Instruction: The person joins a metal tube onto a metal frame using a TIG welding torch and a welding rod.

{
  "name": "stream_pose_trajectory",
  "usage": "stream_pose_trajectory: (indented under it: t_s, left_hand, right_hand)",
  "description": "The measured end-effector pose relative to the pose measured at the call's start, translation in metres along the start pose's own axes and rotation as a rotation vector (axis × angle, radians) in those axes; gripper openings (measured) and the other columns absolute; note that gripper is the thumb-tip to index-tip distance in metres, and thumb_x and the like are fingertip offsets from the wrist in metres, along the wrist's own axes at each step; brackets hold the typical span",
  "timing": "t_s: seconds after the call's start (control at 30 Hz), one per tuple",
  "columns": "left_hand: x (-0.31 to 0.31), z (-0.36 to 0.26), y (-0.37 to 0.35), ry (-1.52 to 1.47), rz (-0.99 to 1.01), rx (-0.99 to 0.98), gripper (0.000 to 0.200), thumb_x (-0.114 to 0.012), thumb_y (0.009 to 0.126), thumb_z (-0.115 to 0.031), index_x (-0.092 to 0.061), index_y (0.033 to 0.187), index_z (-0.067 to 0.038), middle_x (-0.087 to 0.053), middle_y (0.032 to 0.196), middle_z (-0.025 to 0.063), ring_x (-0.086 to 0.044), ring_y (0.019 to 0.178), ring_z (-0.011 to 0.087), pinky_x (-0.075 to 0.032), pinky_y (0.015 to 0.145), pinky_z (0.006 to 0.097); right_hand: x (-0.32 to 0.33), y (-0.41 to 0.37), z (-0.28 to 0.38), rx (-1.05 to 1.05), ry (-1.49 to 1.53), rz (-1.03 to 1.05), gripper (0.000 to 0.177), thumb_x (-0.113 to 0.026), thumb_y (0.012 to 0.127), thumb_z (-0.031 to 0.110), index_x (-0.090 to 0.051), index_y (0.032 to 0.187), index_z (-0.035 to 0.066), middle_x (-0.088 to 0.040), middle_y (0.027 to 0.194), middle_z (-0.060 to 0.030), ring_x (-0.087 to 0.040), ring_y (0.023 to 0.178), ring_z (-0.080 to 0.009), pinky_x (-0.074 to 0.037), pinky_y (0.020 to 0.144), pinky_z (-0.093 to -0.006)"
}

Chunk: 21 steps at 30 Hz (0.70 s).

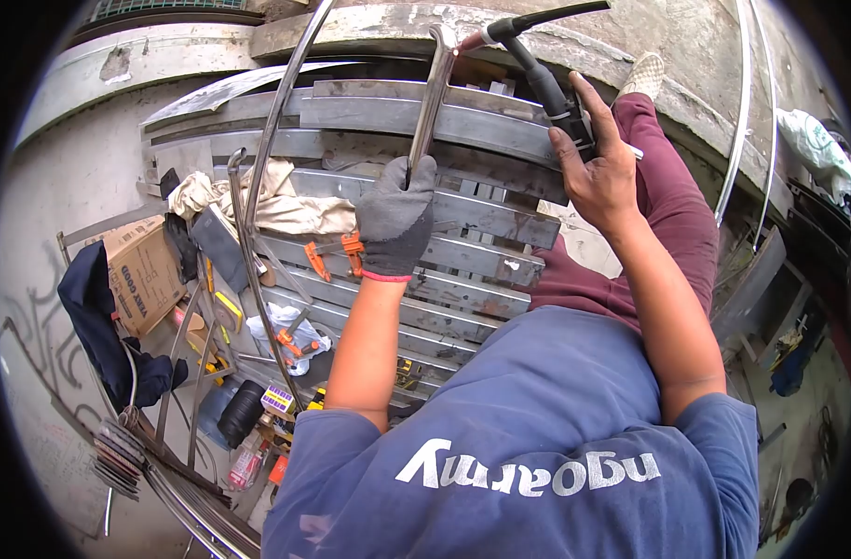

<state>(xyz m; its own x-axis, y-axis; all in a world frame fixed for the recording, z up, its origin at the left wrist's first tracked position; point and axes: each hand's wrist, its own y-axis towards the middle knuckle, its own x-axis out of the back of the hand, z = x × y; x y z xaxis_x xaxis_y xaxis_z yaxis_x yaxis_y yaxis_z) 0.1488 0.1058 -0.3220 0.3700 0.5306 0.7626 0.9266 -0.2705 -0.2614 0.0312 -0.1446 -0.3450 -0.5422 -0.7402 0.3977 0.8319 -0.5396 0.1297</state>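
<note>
My left hand (394, 219), in a grey-black work glove, is closed around a shiny metal tube (433, 102) that points away from me. My bare right hand (600, 177) grips a black TIG welding torch (542, 79), with the index finger stretched along its side. The torch's reddish nozzle (472, 41) is close to the tube's far end, where a small bright spot shows. Beneath both hands lies a bench of metal slats (486, 216). Just left of my gloved wrist are the orange parts of a clamp (353, 252).
Long bent tubes (274, 121) rise left of my left arm, near a beige cloth (304, 207). A cardboard box (146, 275), dark fabric (95, 307) and scattered tools stand farther left. A concrete ledge (574, 56) runs behind the bench; a white bag (816, 154) is at right.
</note>
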Motion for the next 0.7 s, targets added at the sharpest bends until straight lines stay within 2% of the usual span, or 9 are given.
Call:
stream_pose_trajectory:
  t_s: [0.13, 0.23, 0.37, 0.53, 0.63, 0.7]
  left_hand:
    - [-0.003, 0.000, -0.002, -0.021, -0.019, -0.037, 0.044, -0.071, 0.109, -0.052, -0.080, 0.114, -0.009, -0.073, 0.081, 0.0190, -0.071, 0.075, 0.0380, -0.056, 0.072, 0.0460]
    - [-0.001, -0.006, -0.002, 0.121, -0.025, -0.031, 0.044, -0.073, 0.109, -0.050, -0.081, 0.116, -0.007, -0.076, 0.086, 0.0186, -0.072, 0.073, 0.0334, -0.056, 0.070, 0.0429]
    - [-0.005, 0.001, -0.002, 0.097, -0.033, -0.044, 0.042, -0.072, 0.110, -0.049, -0.081, 0.113, -0.008, -0.075, 0.086, 0.0207, -0.073, 0.075, 0.0375, -0.055, 0.069, 0.0450]
    - [-0.009, 0.010, -0.001, 0.119, -0.066, -0.116, 0.043, -0.072, 0.110, -0.049, -0.082, 0.114, -0.008, -0.076, 0.088, 0.0207, -0.074, 0.077, 0.0373, -0.056, 0.070, 0.0455]
    - [-0.008, 0.010, 0.000, 0.227, -0.025, -0.052, 0.043, -0.072, 0.110, -0.049, -0.081, 0.115, -0.007, -0.078, 0.092, 0.0199, -0.076, 0.080, 0.0373, -0.056, 0.071, 0.0454]
    - [-0.009, 0.011, -0.001, 0.173, -0.047, -0.090, 0.043, -0.071, 0.111, -0.049, -0.081, 0.115, -0.008, -0.078, 0.093, 0.0198, -0.076, 0.081, 0.0382, -0.057, 0.072, 0.0456]
  right_hand:
    - [0.000, 0.002, 0.002, 0.046, -0.014, -0.006, 0.072, -0.080, 0.102, 0.008, -0.052, 0.168, 0.015, -0.079, 0.124, -0.0253, -0.082, 0.106, -0.0377, -0.062, 0.092, -0.0429]
    - [-0.002, 0.001, 0.001, 0.068, -0.021, -0.017, 0.072, -0.080, 0.102, 0.007, -0.052, 0.168, 0.015, -0.080, 0.120, -0.0243, -0.082, 0.101, -0.0365, -0.062, 0.090, -0.0422]
    - [-0.002, 0.002, 0.002, 0.051, -0.006, -0.007, 0.073, -0.080, 0.101, 0.006, -0.053, 0.168, 0.017, -0.080, 0.116, -0.0234, -0.081, 0.097, -0.0345, -0.062, 0.089, -0.0409]
    - [-0.002, 0.001, -0.002, 0.068, -0.030, 0.014, 0.072, -0.081, 0.101, 0.006, -0.055, 0.167, 0.019, -0.080, 0.117, -0.0235, -0.081, 0.099, -0.0325, -0.062, 0.089, -0.0405]
    - [-0.002, 0.000, -0.004, 0.063, -0.027, 0.032, 0.073, -0.081, 0.101, 0.006, -0.054, 0.168, 0.019, -0.080, 0.119, -0.0238, -0.082, 0.102, -0.0331, -0.062, 0.090, -0.0404]
    - [-0.002, 0.000, -0.003, 0.037, -0.019, 0.023, 0.074, -0.080, 0.102, 0.007, -0.053, 0.169, 0.019, -0.080, 0.119, -0.0238, -0.082, 0.103, -0.0341, -0.062, 0.090, -0.0408]
